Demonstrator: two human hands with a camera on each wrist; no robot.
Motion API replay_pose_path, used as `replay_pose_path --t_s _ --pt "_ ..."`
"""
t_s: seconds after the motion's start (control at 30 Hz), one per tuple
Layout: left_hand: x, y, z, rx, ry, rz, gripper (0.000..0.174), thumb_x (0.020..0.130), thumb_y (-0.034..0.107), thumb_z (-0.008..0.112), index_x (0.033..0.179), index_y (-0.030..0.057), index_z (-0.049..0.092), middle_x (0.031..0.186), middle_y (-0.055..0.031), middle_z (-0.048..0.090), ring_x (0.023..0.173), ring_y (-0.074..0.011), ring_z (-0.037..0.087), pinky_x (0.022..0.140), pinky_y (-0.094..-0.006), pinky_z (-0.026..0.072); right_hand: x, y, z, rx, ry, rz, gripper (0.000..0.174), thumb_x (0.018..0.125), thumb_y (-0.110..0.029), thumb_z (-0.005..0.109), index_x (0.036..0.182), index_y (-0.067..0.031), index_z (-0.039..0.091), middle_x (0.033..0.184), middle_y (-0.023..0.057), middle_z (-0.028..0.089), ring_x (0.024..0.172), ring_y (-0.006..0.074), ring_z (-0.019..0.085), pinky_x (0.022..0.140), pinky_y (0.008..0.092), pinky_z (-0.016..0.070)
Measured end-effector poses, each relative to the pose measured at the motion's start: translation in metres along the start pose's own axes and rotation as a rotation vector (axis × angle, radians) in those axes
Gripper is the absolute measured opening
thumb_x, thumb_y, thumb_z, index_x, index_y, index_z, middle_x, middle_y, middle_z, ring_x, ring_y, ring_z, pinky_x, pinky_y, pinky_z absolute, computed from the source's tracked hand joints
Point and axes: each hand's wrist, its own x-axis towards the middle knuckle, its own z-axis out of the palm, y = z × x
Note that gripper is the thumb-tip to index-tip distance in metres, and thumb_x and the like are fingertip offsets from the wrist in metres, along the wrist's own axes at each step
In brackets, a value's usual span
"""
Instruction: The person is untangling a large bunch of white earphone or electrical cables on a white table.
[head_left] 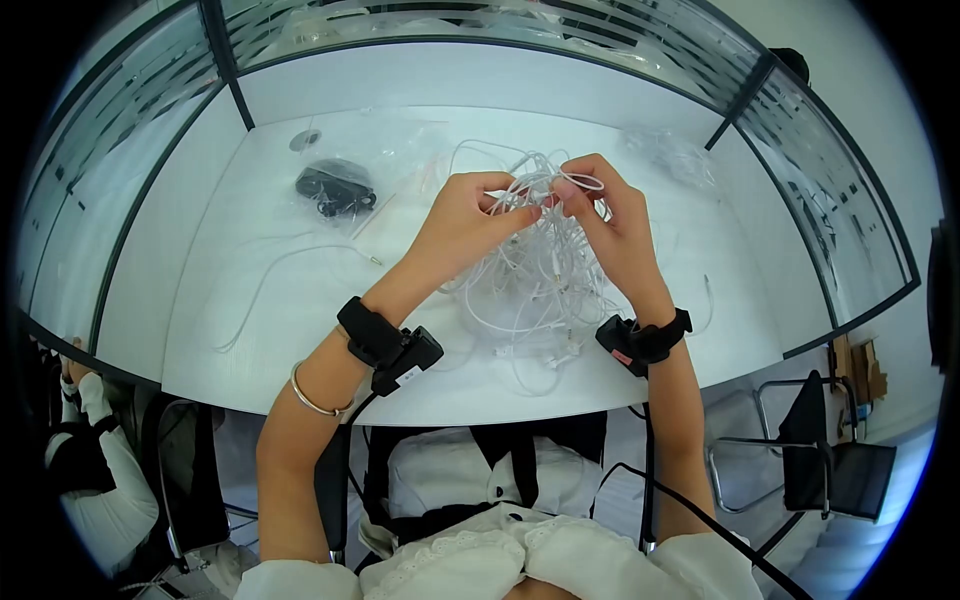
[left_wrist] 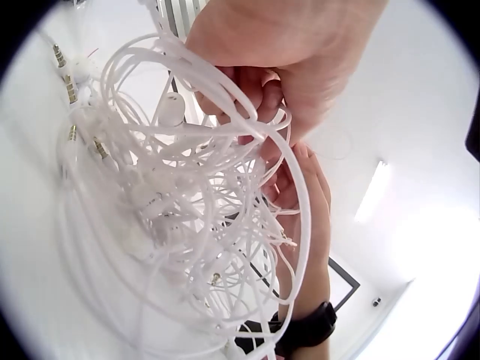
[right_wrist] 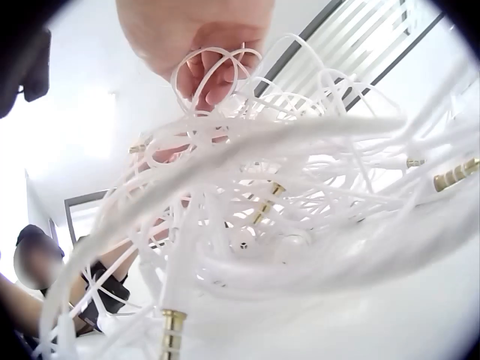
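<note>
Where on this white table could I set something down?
Barest is the table at its near-left corner, between the lone white cable and the front edge. The right side past the cable tangle has some room. Crowded: the middle, under the left hand and right hand, and the far left by the black bundle.

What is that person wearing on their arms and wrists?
The left wrist camera and right wrist camera are small black boxes on black straps, each trailing a black cable. A thin silver bangle sits on the left forearm. Sleeves are white.
</note>
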Motion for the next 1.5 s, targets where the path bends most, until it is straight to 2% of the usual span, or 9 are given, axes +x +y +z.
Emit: replay_pose_path --t_s 0.17,0.27,0.67,0.97,1.17,1.27,1.37,1.47,1.5 --pt "0.0 0.0 0.001 -0.023 -0.022 -0.013 0.025 0.081 0.016 0.068 0.1 -0.0003 0.069 0.066 -0.0023 0.064 0.057 -0.0049 0.055 0.053 -0.0217 0.0389 0.002 0.004 0.0 -0.007 -0.026 -0.015 0.009 0.092 -0.011 0.059 0.096 -0.0027 0.059 0.081 0.0033 0.065 0.07 0.0101 0.056 0.06 0.0233 0.0399" --pt "-0.003 0.009 0.0 -0.005 -0.032 -0.125 0.021 0.085 0.018 0.067 0.1 0.0036 0.069 0.067 0.0069 0.057 0.058 0.0011 0.042 0.052 -0.0191 0.0285 -0.001 0.007 0.004 0.008 -0.023 -0.022 0.01 0.092 -0.012 0.059 0.096 -0.003 0.059 0.08 0.0038 0.065 0.069 0.0099 0.055 0.06 0.0232 0.04" --pt "0.006 -0.02 0.002 -0.092 0.023 0.026 0.023 0.082 0.014 0.068 0.1 0.001 0.069 0.063 0.0033 0.06 0.052 -0.0011 0.044 0.05 -0.0207 0.0306 -0.002 0.011 -0.001 0.424 -0.135 0.13 0.017 0.097 -0.02 0.054 0.097 -0.0039 0.057 0.076 0.0027 0.059 0.065 0.0092 0.05 0.063 0.0229 0.0413" --pt "-0.004 0.003 -0.014 -0.13 -0.192 -0.18 0.03 0.085 0.019 0.07 0.108 0.0012 0.066 0.071 0.0088 0.057 0.056 0.0019 0.04 0.051 -0.0187 0.0262 0.001 0.014 -0.006 0.377 -0.109 0.287 0.018 0.097 -0.024 0.054 0.094 -0.0066 0.058 0.071 -0.0006 0.055 0.065 0.0069 0.047 0.06 0.0218 0.037" --pt "-0.004 0.006 -0.011 0.105 -0.033 -0.007 0.025 0.082 0.019 0.073 0.101 0.0034 0.067 0.052 0.0096 0.042 0.048 -0.001 0.03 0.048 -0.0232 0.0222 -0.002 0.009 -0.018 0.496 -0.281 0.241 0.019 0.091 -0.025 0.057 0.082 -0.0082 0.058 0.078 -0.0031 0.055 0.077 0.0072 0.049 0.073 0.0235 0.0372" --pt "-0.008 0.013 -0.007 0.153 -0.088 -0.01 0.026 0.082 0.019 0.073 0.102 0.003 0.066 0.049 0.0095 0.036 0.046 -0.0022 0.028 0.048 -0.0234 0.0222 -0.004 0.003 -0.021 0.581 -0.375 0.226 0.02 0.089 -0.026 0.058 0.079 -0.0082 0.057 0.079 -0.003 0.056 0.081 0.0084 0.05 0.081 0.0253 0.0372" --pt "-0.011 0.018 -0.005 0.231 -0.09 0.001 0.027 0.081 0.019 0.075 0.1 0.0028 0.064 0.048 0.0074 0.033 0.046 -0.0041 0.027 0.048 -0.0238 0.0229 -0.007 0.001 -0.013 0.601 -0.291 0.183 0.026 0.092 -0.028 0.053 0.075 -0.0084 0.05 0.076 0.001 0.048 0.074 0.0137 0.047 0.074 0.0288 0.035" --pt "-0.013 0.022 -0.011 0.268 -0.053 0.043 0.032 0.079 0.023 0.077 0.099 0.0036 0.062 0.048 0.0055 0.034 0.046 -0.0052 0.029 0.048 -0.0245 0.0237 -0.003 -0.01 -0.03 0.658 -0.272 0.158 0.02 0.092 -0.021 0.051 0.079 -0.0063 0.054 0.08 0.0034 0.059 0.082 0.012 0.052 0.084 0.0275 0.0376" --pt "-0.014 0.024 -0.014 0.287 -0.035 0.061 0.033 0.078 0.024 0.078 0.099 0.0043 0.062 0.049 0.0052 0.034 0.046 -0.0055 0.029 0.048 -0.0245 0.0238 -0.003 -0.016 -0.032 0.672 -0.195 0.175 0.023 0.093 -0.021 0.047 0.075 -0.0069 0.048 0.073 0.0036 0.055 0.074 0.0127 0.048 0.077 0.0272 0.0368"
